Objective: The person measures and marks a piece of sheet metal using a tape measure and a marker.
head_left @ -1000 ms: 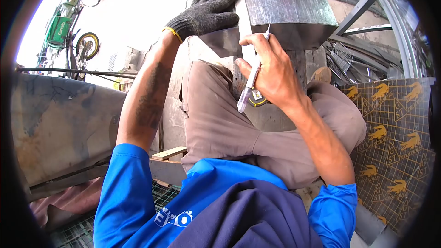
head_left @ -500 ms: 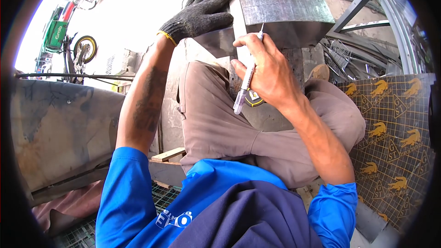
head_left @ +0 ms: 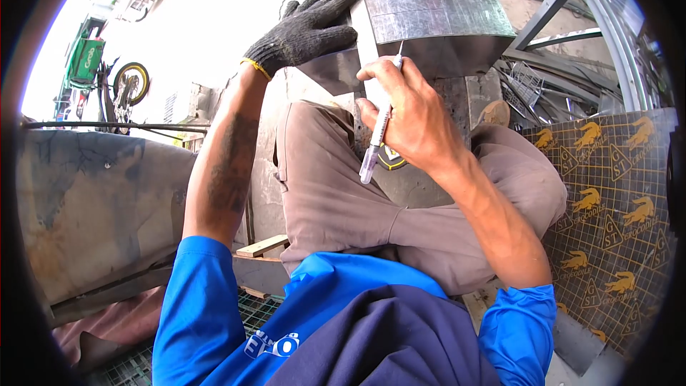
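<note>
A bent piece of shiny sheet metal (head_left: 436,1) lies ahead of me, with faint lines across its top face. Along its left side runs a pale straight strip (head_left: 365,28). My left hand (head_left: 304,32), in a dark knit glove, rests flat with fingers spread and fingertips at the strip. Between the thumb and fingers of my bare right hand (head_left: 418,118) is a slim white pen (head_left: 381,123) with a clear, purplish rear end. Its thin tip points away from me, close to the sheet's near edge; whether it touches cannot be made out.
Metal frame bars (head_left: 547,11) and scrap lengths stand at the right, above a printed black board (head_left: 604,221). A stained curved panel (head_left: 100,207) is on the left. Farther off are a motorcycle (head_left: 128,89) and a green box (head_left: 87,56). A round yellow-and-black object (head_left: 391,159) shows between my legs.
The sheet metal, strip and both hands sit slightly farther left in view. My right hand keeps its hold on the pen, and my left hand keeps its spread pose.
</note>
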Action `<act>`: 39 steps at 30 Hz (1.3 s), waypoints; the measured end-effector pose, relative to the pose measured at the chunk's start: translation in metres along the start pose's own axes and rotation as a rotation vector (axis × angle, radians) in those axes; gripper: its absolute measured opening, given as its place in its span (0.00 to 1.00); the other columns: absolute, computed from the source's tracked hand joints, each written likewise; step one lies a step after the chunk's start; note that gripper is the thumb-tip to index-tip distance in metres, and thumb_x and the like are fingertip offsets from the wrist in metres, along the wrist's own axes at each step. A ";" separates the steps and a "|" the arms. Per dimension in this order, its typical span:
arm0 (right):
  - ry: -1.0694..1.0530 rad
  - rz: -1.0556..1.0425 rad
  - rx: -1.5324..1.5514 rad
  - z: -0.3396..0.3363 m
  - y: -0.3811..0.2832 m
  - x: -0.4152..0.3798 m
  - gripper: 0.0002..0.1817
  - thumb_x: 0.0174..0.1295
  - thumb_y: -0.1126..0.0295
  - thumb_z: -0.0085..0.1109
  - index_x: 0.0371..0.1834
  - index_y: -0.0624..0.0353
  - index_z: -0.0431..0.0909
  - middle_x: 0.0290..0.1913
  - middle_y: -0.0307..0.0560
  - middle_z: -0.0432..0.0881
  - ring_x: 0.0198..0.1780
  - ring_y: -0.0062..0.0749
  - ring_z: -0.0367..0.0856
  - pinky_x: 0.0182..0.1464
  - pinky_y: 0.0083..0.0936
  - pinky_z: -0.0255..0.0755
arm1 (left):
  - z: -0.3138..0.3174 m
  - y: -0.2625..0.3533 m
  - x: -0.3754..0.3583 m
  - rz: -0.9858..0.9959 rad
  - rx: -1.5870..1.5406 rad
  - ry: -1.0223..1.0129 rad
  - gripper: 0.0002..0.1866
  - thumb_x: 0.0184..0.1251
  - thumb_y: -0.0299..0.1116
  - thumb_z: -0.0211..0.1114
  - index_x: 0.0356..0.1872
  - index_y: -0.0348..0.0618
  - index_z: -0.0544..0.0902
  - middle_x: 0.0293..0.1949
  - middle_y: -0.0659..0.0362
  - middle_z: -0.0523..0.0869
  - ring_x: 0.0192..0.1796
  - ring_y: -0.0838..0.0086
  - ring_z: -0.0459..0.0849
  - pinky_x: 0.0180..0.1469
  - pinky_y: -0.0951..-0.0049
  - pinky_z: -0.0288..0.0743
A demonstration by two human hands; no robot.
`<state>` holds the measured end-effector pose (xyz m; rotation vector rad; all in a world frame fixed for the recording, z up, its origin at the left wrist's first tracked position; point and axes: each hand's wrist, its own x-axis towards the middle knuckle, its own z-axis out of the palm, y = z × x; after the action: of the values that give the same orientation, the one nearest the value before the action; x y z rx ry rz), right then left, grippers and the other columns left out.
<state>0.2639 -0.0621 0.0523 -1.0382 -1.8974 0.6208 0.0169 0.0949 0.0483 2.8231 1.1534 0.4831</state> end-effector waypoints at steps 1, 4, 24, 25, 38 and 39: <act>0.001 0.001 0.000 0.001 0.000 0.000 0.17 0.68 0.69 0.67 0.57 0.56 0.76 0.47 0.60 0.80 0.40 0.59 0.88 0.42 0.49 0.87 | 0.000 -0.005 -0.002 0.091 0.065 0.007 0.19 0.69 0.38 0.70 0.60 0.58 0.84 0.80 0.46 0.69 0.75 0.46 0.72 0.72 0.43 0.66; 0.032 0.033 0.055 0.003 0.000 -0.002 0.19 0.62 0.74 0.71 0.56 0.55 0.77 0.47 0.57 0.80 0.39 0.56 0.84 0.43 0.47 0.79 | 0.002 -0.013 -0.003 0.225 0.135 0.039 0.19 0.69 0.38 0.70 0.60 0.56 0.83 0.79 0.45 0.69 0.73 0.48 0.74 0.71 0.44 0.67; 0.043 0.034 0.056 0.005 0.000 -0.001 0.19 0.60 0.75 0.73 0.54 0.56 0.78 0.46 0.53 0.80 0.41 0.50 0.82 0.45 0.43 0.78 | -0.015 0.022 0.021 -0.111 -0.077 0.030 0.39 0.68 0.53 0.73 0.73 0.38 0.74 0.62 0.43 0.84 0.63 0.52 0.84 0.69 0.57 0.75; 0.044 0.035 0.056 0.005 0.000 -0.001 0.19 0.60 0.75 0.73 0.54 0.56 0.78 0.46 0.53 0.80 0.41 0.50 0.82 0.45 0.43 0.78 | -0.015 0.022 0.021 -0.110 -0.076 0.029 0.39 0.68 0.53 0.73 0.73 0.38 0.74 0.62 0.43 0.84 0.63 0.52 0.84 0.69 0.57 0.75; 0.049 -0.010 0.064 0.002 0.000 0.000 0.18 0.63 0.73 0.70 0.55 0.56 0.77 0.46 0.56 0.79 0.39 0.51 0.84 0.42 0.44 0.81 | -0.018 0.026 0.022 -0.154 -0.099 -0.005 0.41 0.69 0.55 0.72 0.74 0.39 0.73 0.67 0.40 0.81 0.70 0.48 0.79 0.74 0.54 0.71; 0.032 -0.038 0.040 0.001 0.000 0.000 0.17 0.66 0.72 0.67 0.56 0.58 0.76 0.46 0.60 0.78 0.37 0.54 0.87 0.40 0.46 0.84 | -0.018 0.026 0.022 -0.167 -0.094 -0.011 0.41 0.69 0.55 0.72 0.74 0.39 0.73 0.68 0.40 0.80 0.70 0.48 0.79 0.74 0.54 0.71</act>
<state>0.2630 -0.0620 0.0514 -0.9790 -1.8647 0.6149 0.0434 0.0898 0.0757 2.6195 1.3131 0.4951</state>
